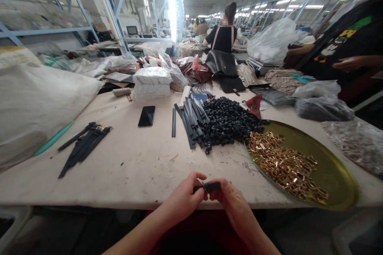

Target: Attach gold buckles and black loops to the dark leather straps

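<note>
My left hand (191,189) and my right hand (226,194) meet above the table's front edge, both closed on one dark strap (213,186). The left pinches one end while the right grips the other; a small reddish glint shows between them, too small to make out. Beyond the hands lies a heap of small black loops (229,121), with flat dark strips (191,121) stacked along its left side. Gold buckles (284,165) fill part of a round gold-coloured tray (338,175) at the right. Several buckled black straps (85,145) lie at the left.
A black phone (146,116) lies on the pale table (143,167). A large white sack (38,107) bulges over the left side. Plastic-wrapped bundles (152,83) and a black bag (223,67) stand at the back. A person in a dark shirt (347,40) stands at the right.
</note>
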Motion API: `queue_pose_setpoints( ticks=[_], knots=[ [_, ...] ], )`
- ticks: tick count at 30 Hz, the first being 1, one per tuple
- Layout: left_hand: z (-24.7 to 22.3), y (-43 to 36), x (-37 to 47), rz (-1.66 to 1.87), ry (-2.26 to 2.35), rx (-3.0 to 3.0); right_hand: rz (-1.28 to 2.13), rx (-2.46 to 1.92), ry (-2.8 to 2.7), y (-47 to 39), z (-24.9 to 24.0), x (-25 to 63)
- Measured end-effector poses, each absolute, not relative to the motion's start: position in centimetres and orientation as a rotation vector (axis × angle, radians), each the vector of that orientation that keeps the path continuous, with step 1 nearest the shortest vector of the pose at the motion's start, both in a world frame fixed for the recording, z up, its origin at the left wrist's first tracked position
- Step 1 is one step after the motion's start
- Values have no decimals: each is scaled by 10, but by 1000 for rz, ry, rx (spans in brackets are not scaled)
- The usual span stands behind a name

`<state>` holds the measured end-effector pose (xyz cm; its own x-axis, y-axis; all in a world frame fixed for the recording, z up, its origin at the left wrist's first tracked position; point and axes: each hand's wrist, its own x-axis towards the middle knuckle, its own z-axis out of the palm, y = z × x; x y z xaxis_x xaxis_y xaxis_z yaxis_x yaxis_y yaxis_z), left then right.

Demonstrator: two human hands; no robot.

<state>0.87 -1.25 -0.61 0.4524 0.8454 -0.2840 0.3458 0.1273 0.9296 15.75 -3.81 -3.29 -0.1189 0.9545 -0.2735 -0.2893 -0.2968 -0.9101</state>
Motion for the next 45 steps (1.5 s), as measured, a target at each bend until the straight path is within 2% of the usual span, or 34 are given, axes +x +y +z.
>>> queue_pose_setpoints(
  ticks=[10, 14, 17, 23, 26, 31, 35, 38, 40, 45],
  knots=[
    [-5, -16, 7, 391, 1343, 1613, 1994, -973, -546, -48, -43, 152],
    [-1, -18, 6, 312, 1379, 1671, 2039, -940, -545, -52, -40, 155],
    [3, -20, 7, 361, 1314, 1600, 1921, -984, -647, -51, -35, 156],
    [12, -24, 8, 452, 1191, 1320, 1343, -1371, -974, -42, -40, 158],
    [9, -24, 6, 449, 1108, 1264, 1208, -1453, -1099, -41, -45, 162],
    [-1, -24, -1, 402, 980, 1228, 1575, -1311, -1178, -45, -38, 170],
    [0, -24, -2, 414, 895, 1186, 1878, -1129, -937, -47, -31, 170],
    [2, -24, -1, 432, 849, 1155, 1984, -1097, -830, -48, -30, 171],
    [1, -24, 0, 416, 866, 1165, 1880, -1189, -988, -48, -28, 172],
    [-3, -24, 1, 331, 998, 1247, 1182, -1415, -1744, -50, -24, 175]
  ],
)
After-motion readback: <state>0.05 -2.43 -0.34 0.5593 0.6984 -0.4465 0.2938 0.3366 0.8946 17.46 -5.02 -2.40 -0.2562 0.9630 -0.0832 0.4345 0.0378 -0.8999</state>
